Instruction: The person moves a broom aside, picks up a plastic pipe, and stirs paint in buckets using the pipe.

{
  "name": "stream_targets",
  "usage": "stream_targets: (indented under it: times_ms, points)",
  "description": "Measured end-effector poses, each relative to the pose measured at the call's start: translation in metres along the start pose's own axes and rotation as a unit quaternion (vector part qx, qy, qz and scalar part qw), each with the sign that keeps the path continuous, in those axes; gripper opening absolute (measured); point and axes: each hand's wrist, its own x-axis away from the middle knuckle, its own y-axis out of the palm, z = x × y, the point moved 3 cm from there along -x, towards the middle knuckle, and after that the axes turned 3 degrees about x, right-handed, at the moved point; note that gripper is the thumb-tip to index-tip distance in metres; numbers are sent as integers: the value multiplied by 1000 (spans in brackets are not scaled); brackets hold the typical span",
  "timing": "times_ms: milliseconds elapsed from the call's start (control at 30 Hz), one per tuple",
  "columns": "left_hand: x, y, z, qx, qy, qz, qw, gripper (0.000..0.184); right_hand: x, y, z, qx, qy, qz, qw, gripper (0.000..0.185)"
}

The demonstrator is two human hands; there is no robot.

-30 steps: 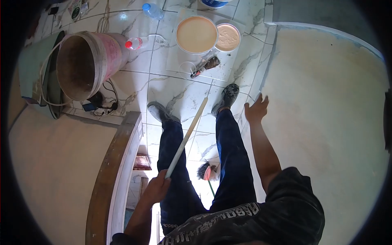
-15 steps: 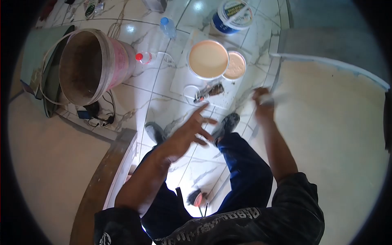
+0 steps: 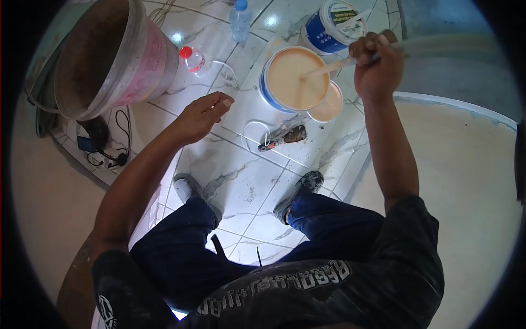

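Note:
My right hand [image 3: 378, 66] is closed around a long, pale stick [image 3: 334, 66]. Its lower end dips into peach-coloured paint in a blue-and-white bucket [image 3: 267, 93]; the end past my fist is blurred. My left hand [image 3: 205, 115] hovers over the tiles, left of the bucket, with its fingers curled in and nothing visible in them. Against the bucket's right side lies a round lid [image 3: 335, 109] smeared with the same paint. On the floor nearer my feet are a dirty scraper [image 3: 285, 138] and a thin white ring [image 3: 244, 131].
A large pink-and-grey bucket [image 3: 143, 71] lies tilted at the left, near black cables [image 3: 123, 148]. A red-capped bottle [image 3: 192, 59], a blue-capped bottle [image 3: 241, 24] and a lidded blue tub [image 3: 323, 34] stand behind. My shoes [image 3: 307, 183] rest on the tiled floor.
My right hand has moved up and forward, and the stick now reaches into the paint. My left hand has swung left and its spread fingers have curled. The view has shifted.

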Motion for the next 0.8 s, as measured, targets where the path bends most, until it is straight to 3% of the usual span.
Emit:
stream_targets:
  times_ms: [133,300,433,533,667,733,800]
  points:
    - [-13,-3,-53,-57,-13,-19,998,41,-5,-5,41,51,-10,-41,998,16]
    - [-36,-7,-128,-96,-33,-13,995,41,-9,-13,77,38,-7,12,999,17]
    - [-47,-7,-151,-194,-36,5,980,41,-13,-17,101,16,1,11,1000,18]
    - [-51,-1,-164,-164,-68,-14,984,40,-15,-12,127,-5,10,67,998,14]
    - [-48,0,-175,-161,-69,-28,984,40,-11,-3,154,-44,30,27,998,14]
    - [-48,-2,-178,-169,-68,-19,983,39,-3,10,152,-135,32,-42,989,8]
    - [-45,-7,-176,-172,-80,-19,982,41,10,20,142,-108,55,-60,991,13]
